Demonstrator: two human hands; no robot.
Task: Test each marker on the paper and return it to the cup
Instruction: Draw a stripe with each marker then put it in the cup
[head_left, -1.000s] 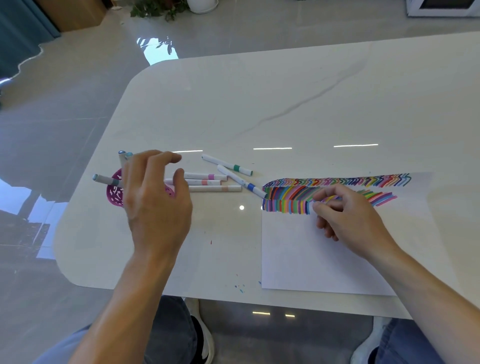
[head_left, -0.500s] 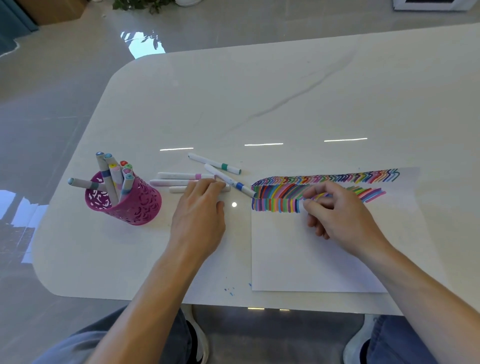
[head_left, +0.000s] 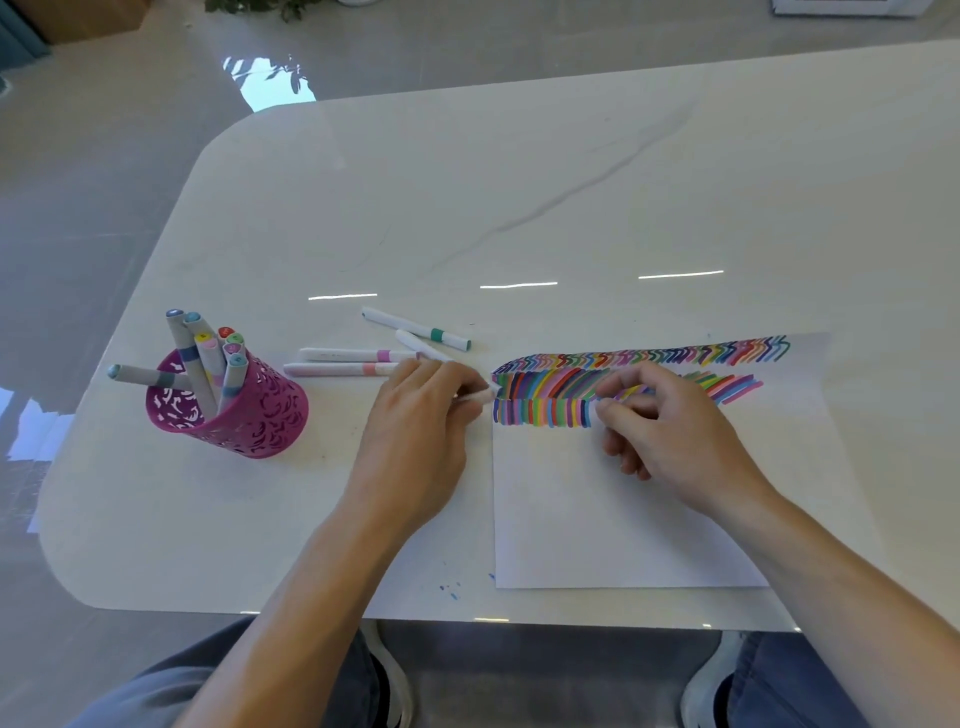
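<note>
A magenta cut-out cup stands at the left with several markers in it. My left hand grips a pale pink marker just left of the paper's edge. The white paper carries rows of coloured strokes along its top. My right hand rests on those strokes, thumb and index finger pinching a small pale marker piece; I cannot tell whether it is a cap or a marker end. Loose on the table lie a green-banded marker, a pink-banded marker and a light pink marker.
The white table has a rounded left corner and its front edge runs close to my knees. A fourth loose marker is partly hidden by my left hand. Small blue ink specks dot the table near the paper's lower left corner.
My left hand left the cup, crossed right to the loose markers and picked one up. My right hand stayed pinched over the strokes.
</note>
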